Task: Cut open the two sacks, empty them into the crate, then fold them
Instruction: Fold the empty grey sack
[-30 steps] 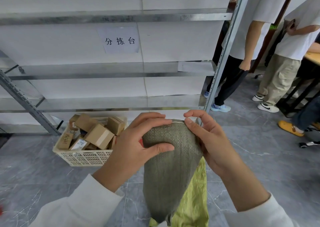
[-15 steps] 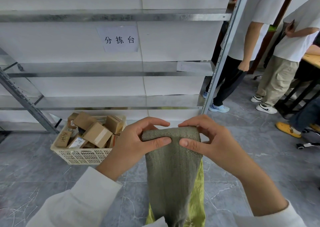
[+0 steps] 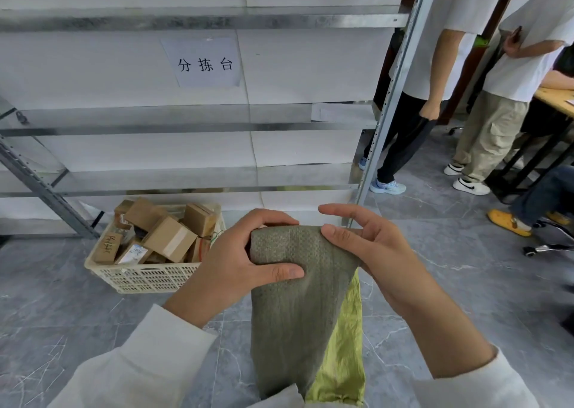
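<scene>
Grey-green woven sack hangs limp between hands, right of crate; yellow-green sack behind it. Left hand grips top edge; right hand pinches opposite corner. Likely light, floppy, slick: hold corners.

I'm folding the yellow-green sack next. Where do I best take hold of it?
Pinch the yellow-green sack by its exposed right edge, from the right: it hangs limp behind the grey-green sack, which covers the rest. The right hand is nearest.
</scene>
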`<state>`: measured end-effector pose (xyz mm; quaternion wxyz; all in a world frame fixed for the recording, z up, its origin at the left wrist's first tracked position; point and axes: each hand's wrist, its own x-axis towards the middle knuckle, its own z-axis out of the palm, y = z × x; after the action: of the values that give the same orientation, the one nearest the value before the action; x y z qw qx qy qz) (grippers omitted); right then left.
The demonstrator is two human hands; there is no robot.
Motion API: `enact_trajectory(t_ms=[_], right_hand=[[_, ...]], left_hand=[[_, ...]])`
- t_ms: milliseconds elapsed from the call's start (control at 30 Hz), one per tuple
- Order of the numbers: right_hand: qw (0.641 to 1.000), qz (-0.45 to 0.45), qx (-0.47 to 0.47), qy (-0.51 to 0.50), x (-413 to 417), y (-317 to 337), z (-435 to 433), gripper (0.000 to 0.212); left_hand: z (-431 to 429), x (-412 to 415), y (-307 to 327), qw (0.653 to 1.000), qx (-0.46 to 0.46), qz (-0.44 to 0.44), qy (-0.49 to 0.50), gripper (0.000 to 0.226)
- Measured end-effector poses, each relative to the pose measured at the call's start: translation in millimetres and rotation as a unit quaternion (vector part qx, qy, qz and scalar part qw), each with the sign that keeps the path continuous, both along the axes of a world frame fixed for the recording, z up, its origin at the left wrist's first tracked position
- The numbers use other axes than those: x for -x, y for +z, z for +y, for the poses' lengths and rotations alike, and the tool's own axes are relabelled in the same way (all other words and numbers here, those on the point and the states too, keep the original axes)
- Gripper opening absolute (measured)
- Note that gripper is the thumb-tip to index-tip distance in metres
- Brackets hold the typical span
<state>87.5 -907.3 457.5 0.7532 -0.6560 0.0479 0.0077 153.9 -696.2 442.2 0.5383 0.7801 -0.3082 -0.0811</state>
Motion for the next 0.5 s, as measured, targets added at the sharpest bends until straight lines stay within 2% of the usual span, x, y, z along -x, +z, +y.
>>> enact_trajectory(t_ms=[67,167,300,400,500], right_hand=[[0.999,0.025,-0.026,-0.003,-1.0,0.0,0.0,0.031],[0.998,0.044,-0.055,0.0,-4.0,0.2,0.4,0.03],[0.999,0.017,-0.052,0.006,-7.3,1.6,1.2,0.033],[0.998,-0.042,0.002,0.057,-4.0,3.8,-4.2,0.036],[0.986,-0.094,0.127,0.061,-0.6,4.3,-9.4,0.045]], left_hand=[[1.9,0.2,0.3,1.0,0.02,0.005,-0.008,0.062],[2.4,1.4,2.4,0.999,0.041,0.011,-0.026,0.053],[-5.4,4.8,4.0,0.996,0.082,0.045,-0.008,0.041],[-8.3,4.4,5.9,0.991,0.115,0.066,0.015,0.037],[-6.0,2.7,7.3,0.984,0.141,0.111,0.01,0.037]])
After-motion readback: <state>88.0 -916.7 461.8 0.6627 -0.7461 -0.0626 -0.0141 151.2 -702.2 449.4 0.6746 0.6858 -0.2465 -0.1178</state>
